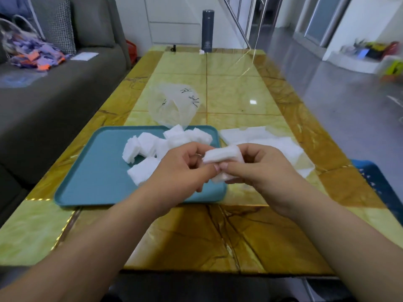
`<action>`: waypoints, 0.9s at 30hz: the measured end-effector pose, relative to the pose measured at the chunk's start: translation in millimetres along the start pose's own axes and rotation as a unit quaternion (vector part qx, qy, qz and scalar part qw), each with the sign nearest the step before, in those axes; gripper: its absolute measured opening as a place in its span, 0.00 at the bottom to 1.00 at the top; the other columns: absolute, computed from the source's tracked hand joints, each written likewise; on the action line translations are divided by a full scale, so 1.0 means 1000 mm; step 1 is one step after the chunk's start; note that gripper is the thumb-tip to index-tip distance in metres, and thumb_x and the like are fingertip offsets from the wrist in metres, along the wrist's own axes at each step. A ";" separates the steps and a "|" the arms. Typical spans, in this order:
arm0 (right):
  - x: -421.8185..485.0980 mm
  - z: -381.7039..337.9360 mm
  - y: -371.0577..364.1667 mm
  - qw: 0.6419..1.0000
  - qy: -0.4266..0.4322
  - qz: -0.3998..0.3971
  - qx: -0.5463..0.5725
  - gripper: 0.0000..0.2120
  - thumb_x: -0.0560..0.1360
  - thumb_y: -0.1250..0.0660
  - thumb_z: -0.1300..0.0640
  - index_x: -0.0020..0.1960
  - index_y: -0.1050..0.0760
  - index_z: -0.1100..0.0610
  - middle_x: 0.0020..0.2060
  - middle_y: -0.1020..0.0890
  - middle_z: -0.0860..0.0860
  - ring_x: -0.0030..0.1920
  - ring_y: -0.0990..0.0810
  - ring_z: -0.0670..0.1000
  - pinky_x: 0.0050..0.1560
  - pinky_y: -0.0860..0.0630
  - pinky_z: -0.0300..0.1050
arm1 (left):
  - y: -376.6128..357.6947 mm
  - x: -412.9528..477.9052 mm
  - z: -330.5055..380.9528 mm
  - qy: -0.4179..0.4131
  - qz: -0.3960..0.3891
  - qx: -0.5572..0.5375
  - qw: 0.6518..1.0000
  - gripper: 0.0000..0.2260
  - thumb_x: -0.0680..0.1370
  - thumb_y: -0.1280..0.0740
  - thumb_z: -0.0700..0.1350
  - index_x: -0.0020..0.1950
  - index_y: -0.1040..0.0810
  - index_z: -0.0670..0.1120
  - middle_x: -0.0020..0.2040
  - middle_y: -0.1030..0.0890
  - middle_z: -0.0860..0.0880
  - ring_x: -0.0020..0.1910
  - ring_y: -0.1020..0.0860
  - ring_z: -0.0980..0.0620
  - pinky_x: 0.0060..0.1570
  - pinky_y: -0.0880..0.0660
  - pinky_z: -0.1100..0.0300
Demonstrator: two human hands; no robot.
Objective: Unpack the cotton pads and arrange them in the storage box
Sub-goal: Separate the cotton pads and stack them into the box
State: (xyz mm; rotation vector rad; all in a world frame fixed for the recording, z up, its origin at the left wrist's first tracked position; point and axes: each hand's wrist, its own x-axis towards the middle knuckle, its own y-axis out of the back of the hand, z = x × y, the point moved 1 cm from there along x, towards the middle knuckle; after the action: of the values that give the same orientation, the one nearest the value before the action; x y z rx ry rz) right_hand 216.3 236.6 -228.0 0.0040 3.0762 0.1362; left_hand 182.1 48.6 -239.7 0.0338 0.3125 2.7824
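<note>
Both hands meet over the near right corner of a teal tray [93,175]. My right hand [259,168] grips a small stack of white cotton pads [222,156], and my left hand [185,168] pinches the stack's left end. Several loose stacks of cotton pads [152,147] lie scattered on the tray's far half. An empty clear plastic bag [174,103] with black print sits just beyond the tray. To the right of the tray, a clear storage box [290,149] with white pads in it is partly hidden behind my right hand.
A yellow-green marble table [229,88] holds everything. A dark flask [207,31] stands at its far edge. A grey sofa [54,90] with a colourful bag runs along the left. A blue stool or crate [379,182] sits at the table's right edge.
</note>
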 end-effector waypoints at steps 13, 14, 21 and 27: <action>0.010 0.008 0.066 0.932 0.015 0.153 -0.329 0.16 0.74 0.30 0.56 0.34 0.31 0.64 0.27 0.35 0.50 0.27 0.37 0.47 0.27 0.40 0.39 | -0.074 0.023 -0.005 0.032 0.064 0.127 0.989 0.25 0.78 0.28 0.56 0.73 0.30 0.57 0.66 0.26 0.61 0.48 0.20 0.59 0.43 0.24 0.65; 0.013 0.007 0.065 0.925 0.017 0.152 -0.348 0.19 0.72 0.29 0.57 0.31 0.37 0.60 0.26 0.40 0.49 0.26 0.41 0.47 0.25 0.46 0.38 | -0.075 0.022 -0.006 0.038 0.059 0.125 0.990 0.26 0.78 0.27 0.56 0.74 0.30 0.57 0.66 0.26 0.61 0.48 0.20 0.59 0.44 0.22 0.64; 0.032 0.001 0.050 0.885 -0.091 0.132 -0.437 0.24 0.68 0.27 0.63 0.29 0.43 0.53 0.25 0.42 0.49 0.25 0.43 0.51 0.25 0.46 0.41 | -0.073 0.022 -0.010 0.069 0.041 0.097 0.992 0.29 0.77 0.27 0.56 0.75 0.33 0.59 0.67 0.27 0.60 0.52 0.21 0.60 0.48 0.20 0.60; 0.045 0.004 0.033 0.839 -0.131 0.106 -0.517 0.20 0.67 0.24 0.51 0.32 0.36 0.54 0.28 0.32 0.50 0.28 0.31 0.53 0.28 0.40 0.41 | -0.069 0.025 -0.016 0.092 0.042 0.041 0.994 0.23 0.76 0.26 0.53 0.70 0.27 0.56 0.60 0.22 0.59 0.55 0.17 0.53 0.57 0.18 0.51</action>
State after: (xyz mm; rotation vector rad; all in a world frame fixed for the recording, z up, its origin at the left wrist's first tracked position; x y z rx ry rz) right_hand 172.0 270.2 -231.5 0.2784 2.3241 1.5970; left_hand 180.8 116.9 -270.6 -0.1956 0.4817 2.8594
